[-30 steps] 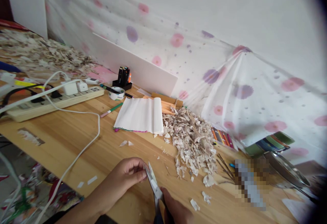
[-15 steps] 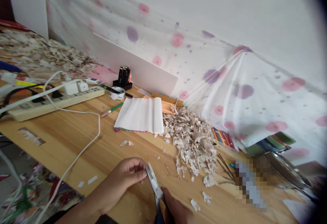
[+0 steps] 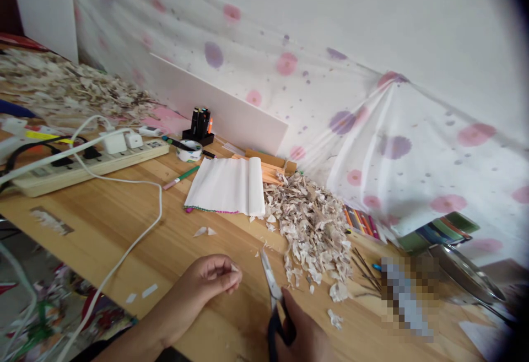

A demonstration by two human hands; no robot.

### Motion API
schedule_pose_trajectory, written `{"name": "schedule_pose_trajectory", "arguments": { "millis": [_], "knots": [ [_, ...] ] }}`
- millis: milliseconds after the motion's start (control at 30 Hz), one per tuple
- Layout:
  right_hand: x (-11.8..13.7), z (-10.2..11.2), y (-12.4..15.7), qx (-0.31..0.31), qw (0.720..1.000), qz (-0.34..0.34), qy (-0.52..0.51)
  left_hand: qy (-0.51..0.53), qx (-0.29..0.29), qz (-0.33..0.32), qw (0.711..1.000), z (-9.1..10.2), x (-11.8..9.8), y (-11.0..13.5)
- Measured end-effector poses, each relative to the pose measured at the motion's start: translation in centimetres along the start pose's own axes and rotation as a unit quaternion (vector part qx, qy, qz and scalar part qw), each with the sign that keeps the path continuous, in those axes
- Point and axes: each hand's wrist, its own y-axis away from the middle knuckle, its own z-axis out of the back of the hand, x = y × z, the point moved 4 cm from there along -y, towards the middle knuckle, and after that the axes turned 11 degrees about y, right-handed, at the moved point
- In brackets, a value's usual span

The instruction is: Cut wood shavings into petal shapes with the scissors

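Snipping paper: left hand (image 3: 206, 285) pinching a small white scrap (image 3: 234, 268), right hand (image 3: 303, 334) gripping closed scissors (image 3: 273, 290) just beside it. Probably needing blades reopened and realigned on the scrap.

I counted two hands, the left (image 3: 206, 285) and the right (image 3: 308, 337), and one pair of scissors (image 3: 270, 285). On the worktop (image 3: 136, 207) lay one power strip (image 3: 88, 165), one tape roll (image 3: 189, 150), one folded white sheet (image 3: 227, 187), one green pen (image 3: 181, 177) and two heaps of shreds, one near (image 3: 314, 230) and one far (image 3: 70, 89). One marker holder (image 3: 200, 125) stood behind.
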Motion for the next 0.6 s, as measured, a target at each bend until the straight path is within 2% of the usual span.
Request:
{"name": "schedule_pose_trajectory", "arguments": {
  "millis": [67, 133, 267, 433, 500, 600],
  "knots": [
    [-1.1, 0.5, -0.8, 0.009, 0.997, -0.039, 0.064, -0.014, -0.008, -0.009, 1.000, 0.2, -0.1, 0.0],
    [-1.8, 1.0, -1.6, 0.015, 0.994, -0.050, 0.099, -0.021, -0.004, -0.019, 1.000, 0.3, 0.0, 0.0],
    [-2.7, 1.6, -2.8, 0.051, 0.994, -0.044, 0.091, -0.015, -0.010, -0.030, 0.999, 0.7, 0.5, 0.1],
    [-3.3, 2.8, -4.2, 0.063, 0.995, -0.020, 0.075, 0.004, -0.074, -0.028, 0.997, 1.0, 1.5, 0.4],
    [-3.1, 2.9, -4.3, 0.031, 0.998, -0.011, 0.061, 0.030, -0.089, -0.026, 0.995, 0.8, 1.8, 0.6],
    [-1.5, 2.8, -3.4, -0.083, 0.996, 0.008, -0.030, 0.074, -0.094, -0.028, 0.992, 0.0, 2.0, 0.9]
  ]
}}
